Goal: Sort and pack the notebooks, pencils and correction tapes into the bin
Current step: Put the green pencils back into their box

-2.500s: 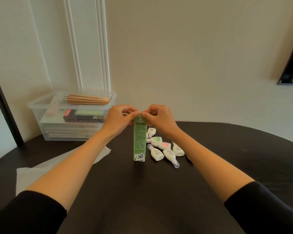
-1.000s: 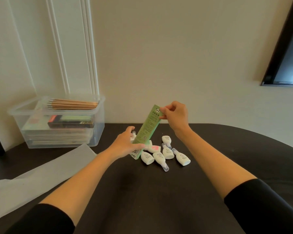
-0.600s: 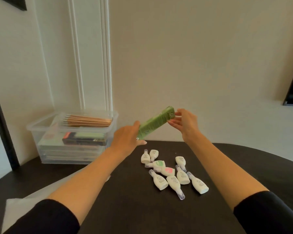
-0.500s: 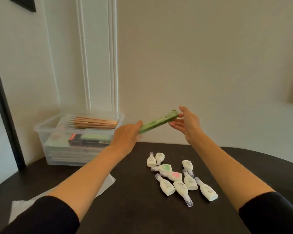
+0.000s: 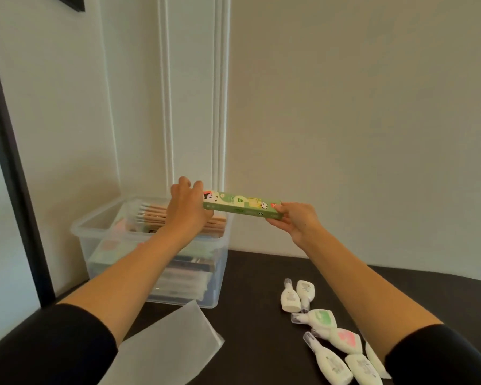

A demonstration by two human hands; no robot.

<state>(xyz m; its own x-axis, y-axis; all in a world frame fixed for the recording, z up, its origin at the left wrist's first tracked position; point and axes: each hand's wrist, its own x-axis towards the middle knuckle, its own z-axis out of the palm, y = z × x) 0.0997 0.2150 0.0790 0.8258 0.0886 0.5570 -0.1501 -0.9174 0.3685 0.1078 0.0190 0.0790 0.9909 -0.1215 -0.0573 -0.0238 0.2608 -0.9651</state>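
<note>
A long green pencil box [image 5: 242,206] with panda pictures hangs level in the air between my hands, over the right rim of the clear plastic bin [image 5: 92,232]. My left hand [image 5: 188,207] grips its left end above the bin; my right hand [image 5: 292,220] pinches its right end. Inside the bin lie loose wooden pencils [image 5: 153,213] on top of stacked notebooks [image 5: 184,270]. Several white correction tapes [image 5: 321,319] lie on the dark table at the lower right.
A translucent sheet [image 5: 164,348] lies flat on the dark table [image 5: 258,276] in front of the bin. The bin stands against the white wall by a dark door frame [image 5: 14,173] at the left.
The green box was lifted from standing on the table, turned level and carried left to the bin. Both hands stay on its ends; my view swung left.
</note>
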